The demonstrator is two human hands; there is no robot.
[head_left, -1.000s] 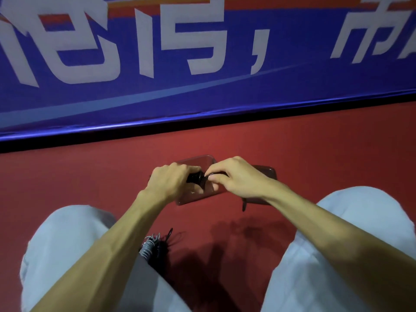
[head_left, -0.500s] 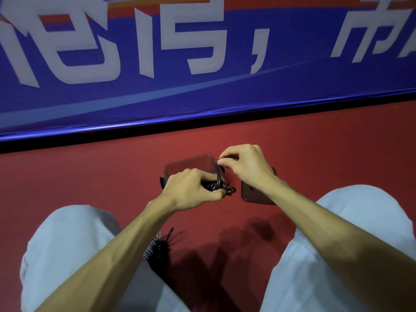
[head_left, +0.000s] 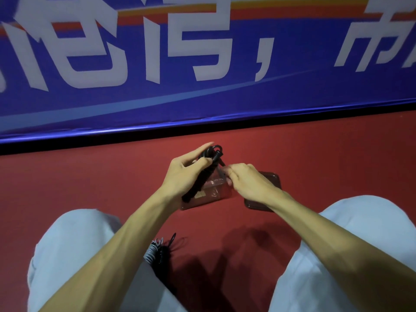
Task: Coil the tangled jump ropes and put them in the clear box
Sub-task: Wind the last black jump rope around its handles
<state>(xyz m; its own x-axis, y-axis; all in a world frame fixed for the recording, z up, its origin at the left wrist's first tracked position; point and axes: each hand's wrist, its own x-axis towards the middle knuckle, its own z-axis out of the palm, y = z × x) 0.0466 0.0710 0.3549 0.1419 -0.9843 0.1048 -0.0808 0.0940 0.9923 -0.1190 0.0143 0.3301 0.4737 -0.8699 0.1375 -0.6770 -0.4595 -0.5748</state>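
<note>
On my feed the left hand [head_left: 184, 174] grips a black jump rope [head_left: 211, 162] wound into a tight bundle. The thumb presses across the coils and the fingers wrap behind them, with the forefinger stretched up along the top loop. The bundle is held tilted in the air, just above the far left corner of the clear box [head_left: 216, 195].

The right hand [head_left: 249, 185] is curled, and its fingertips [head_left: 226, 172] pinch a thin loose strand that runs down from the top of the bundle. The box sits on the red floor [head_left: 90, 176] under both hands. A small tan patch shows through its wall, too small for me to read.

The box's lid [head_left: 273, 180] lies flat just beside it on the right, partly under the right wrist. Nearer to me, between the knees in pale trousers [head_left: 74, 244], lies a second coiled rope [head_left: 157, 254], grey-white and black.

Along the far edge stands a blue banner [head_left: 225, 102] with orange and yellow stripes. It carries large white Chinese characters and a comma, cropped at the top, and I cannot read them with certainty.
</note>
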